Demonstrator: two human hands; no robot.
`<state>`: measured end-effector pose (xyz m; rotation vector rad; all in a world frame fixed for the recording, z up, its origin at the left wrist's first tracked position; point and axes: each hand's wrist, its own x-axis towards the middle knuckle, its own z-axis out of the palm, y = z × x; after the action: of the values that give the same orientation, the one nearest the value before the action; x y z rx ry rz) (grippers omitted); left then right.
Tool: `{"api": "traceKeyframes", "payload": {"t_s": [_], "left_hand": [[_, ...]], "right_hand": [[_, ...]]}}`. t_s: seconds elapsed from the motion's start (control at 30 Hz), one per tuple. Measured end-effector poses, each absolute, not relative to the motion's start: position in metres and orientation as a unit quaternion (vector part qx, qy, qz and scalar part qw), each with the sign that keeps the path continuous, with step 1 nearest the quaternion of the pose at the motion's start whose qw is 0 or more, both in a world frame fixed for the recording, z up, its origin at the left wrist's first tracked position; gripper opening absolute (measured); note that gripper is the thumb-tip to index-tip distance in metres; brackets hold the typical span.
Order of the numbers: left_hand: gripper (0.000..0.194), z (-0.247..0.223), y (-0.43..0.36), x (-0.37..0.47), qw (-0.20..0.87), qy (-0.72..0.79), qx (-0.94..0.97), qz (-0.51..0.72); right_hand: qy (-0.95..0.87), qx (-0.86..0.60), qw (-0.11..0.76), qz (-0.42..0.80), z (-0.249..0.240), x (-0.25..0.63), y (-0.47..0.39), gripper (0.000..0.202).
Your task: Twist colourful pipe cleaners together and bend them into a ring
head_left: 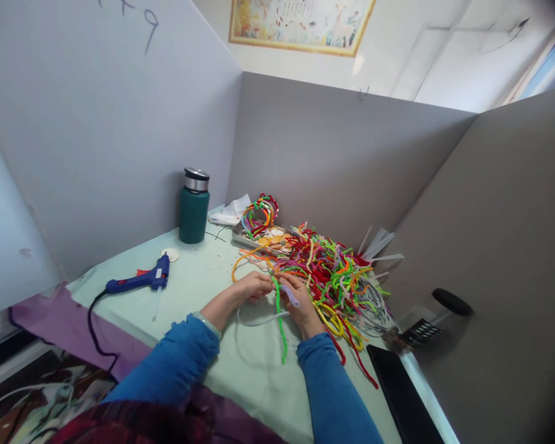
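Note:
Close together over the table, my left hand (254,286) and my right hand (300,305) are both closed, fingertips nearly meeting. Between them a bright green pipe cleaner (279,317) is pinched at its top, its long end hanging down. A flat lavender piece (290,295) lies against my right hand's fingers. Below the hands curves a thin white band (259,324), passing behind the green pipe cleaner; its ends are hidden by the hands. Just beyond the fingers spreads a big tangled heap of coloured pipe cleaners (326,265).
At the left lies a blue hot glue gun (141,279) with a trailing cord. A green bottle (194,206) stands behind it. A metal tray (240,236) holds discs and wrapped rings (261,213). A black flat object (402,394) lies right. Grey partitions (324,142) enclose the table.

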<state>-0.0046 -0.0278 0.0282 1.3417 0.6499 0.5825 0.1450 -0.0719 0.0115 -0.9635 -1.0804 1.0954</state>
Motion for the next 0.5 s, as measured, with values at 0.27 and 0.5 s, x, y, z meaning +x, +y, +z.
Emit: {"api": "traceKeyframes", "payload": {"t_s": [0.27,0.5], "left_hand": [[0.023,0.034,-0.035,-0.005,0.7,0.307,0.623,0.165],[0.03,0.036,-0.038,-0.007,0.677,0.254,0.657,0.214]], "right_hand": [[-0.536,-0.367,0.518,0.557,0.021,0.153,-0.084,0.029],[-0.486,-0.406,0.597,0.492,0.021,0.141,-0.078,0.024]]}}
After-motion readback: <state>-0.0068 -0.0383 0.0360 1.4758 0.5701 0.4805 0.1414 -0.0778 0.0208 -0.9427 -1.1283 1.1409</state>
